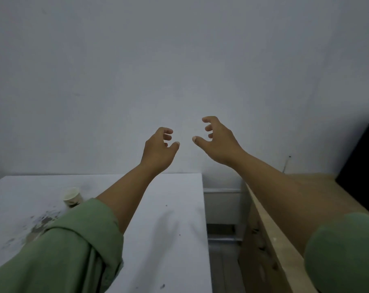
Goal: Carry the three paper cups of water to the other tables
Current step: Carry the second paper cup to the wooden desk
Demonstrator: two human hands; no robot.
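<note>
- We see the left hand (pixel 158 150) and right hand (pixel 218 142) raised, fingers spread and curled, both empty.
- Small white paper cup (pixel 72 197) upright on the white rectangular table (pixel 168 240), near its far-left edge.

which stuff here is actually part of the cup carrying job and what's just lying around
Part of the job:
paper cup, standing on the white table, partly behind the left sleeve
left hand and right hand, both raised, open and empty
wooden table on the right, possibly a destination

Just lying about:
black object at the right edge
dark stains on the white table
</note>
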